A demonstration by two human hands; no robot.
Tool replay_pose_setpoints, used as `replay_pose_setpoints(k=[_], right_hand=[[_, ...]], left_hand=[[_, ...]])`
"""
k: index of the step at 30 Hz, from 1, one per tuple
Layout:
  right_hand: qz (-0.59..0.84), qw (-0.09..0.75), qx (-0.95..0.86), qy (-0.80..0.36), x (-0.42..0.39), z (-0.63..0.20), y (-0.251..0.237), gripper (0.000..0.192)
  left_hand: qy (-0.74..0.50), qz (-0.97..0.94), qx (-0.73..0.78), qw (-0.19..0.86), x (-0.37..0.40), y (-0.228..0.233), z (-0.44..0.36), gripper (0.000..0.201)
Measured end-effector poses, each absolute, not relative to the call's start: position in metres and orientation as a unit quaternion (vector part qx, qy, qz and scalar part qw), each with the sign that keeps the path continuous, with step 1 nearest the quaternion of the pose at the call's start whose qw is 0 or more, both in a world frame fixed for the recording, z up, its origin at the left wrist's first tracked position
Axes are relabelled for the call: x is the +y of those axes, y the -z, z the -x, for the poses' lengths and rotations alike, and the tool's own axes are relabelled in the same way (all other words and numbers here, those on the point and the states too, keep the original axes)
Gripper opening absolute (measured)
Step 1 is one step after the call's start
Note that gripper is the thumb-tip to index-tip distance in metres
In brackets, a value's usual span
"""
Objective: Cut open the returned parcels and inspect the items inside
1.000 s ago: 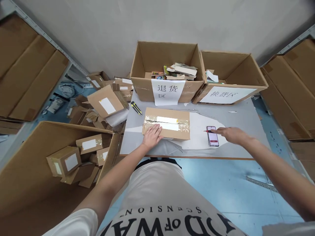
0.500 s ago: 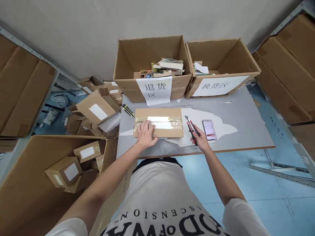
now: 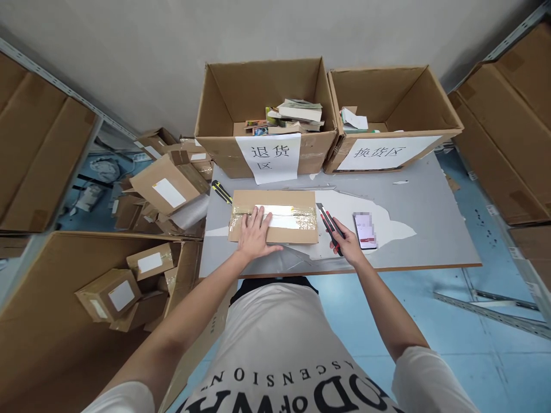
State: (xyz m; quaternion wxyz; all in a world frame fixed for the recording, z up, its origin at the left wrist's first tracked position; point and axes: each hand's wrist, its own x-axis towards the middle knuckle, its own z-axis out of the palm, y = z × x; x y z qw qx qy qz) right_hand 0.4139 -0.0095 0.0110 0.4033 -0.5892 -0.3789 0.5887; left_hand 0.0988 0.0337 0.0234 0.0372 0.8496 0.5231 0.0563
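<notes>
A taped cardboard box [image 3: 297, 232] with white labels lies flat on the grey table [image 3: 422, 229]. My left hand [image 3: 255, 232] rests on the box's left part, fingers stretched out over its top and the thumb spread to the right. Just right of the box, my right hand [image 3: 346, 244] is wrapped round a black and red box cutter [image 3: 330, 226], its tip pointing up and left towards the box's right edge. A phone [image 3: 365, 230] with a lit screen lies to the right of that hand. Beyond the box's left corner is a yellow and black box cutter [image 3: 221, 192].
At the back of the table stand a large open carton [image 3: 219, 155] with books and a second open carton [image 3: 447, 135], each with a paper sign. A big carton [image 3: 34, 287] of small boxes is at left, near piled boxes [image 3: 166, 180]. Shelves flank both sides.
My left hand has flattened, its fingers more stretched and its thumb further out. The box and the held box cutter sit slightly further left in view.
</notes>
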Motion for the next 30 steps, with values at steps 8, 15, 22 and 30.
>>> replay_pose_setpoints(k=[8,15,22,30], right_hand=[[0.588,0.38,-0.392,-0.597,-0.015,-0.418,-0.018,0.078],[0.586,0.362,-0.407,-0.599,-0.016,-0.422,-0.017,0.078],[0.573,0.321,-0.422,-0.625,-0.023,-0.434,-0.02,0.074],[0.56,0.256,-0.438,-0.655,-0.047,-0.45,-0.03,0.072]], left_hand=[[-0.053,-0.838,0.542,0.035,0.033,-0.023,-0.102,0.1],[-0.057,-0.831,0.552,0.034,0.031,-0.018,-0.104,0.099],[-0.055,-0.829,0.554,0.046,0.032,-0.018,-0.104,0.1],[-0.033,-0.833,0.548,0.067,0.03,-0.019,-0.104,0.102]])
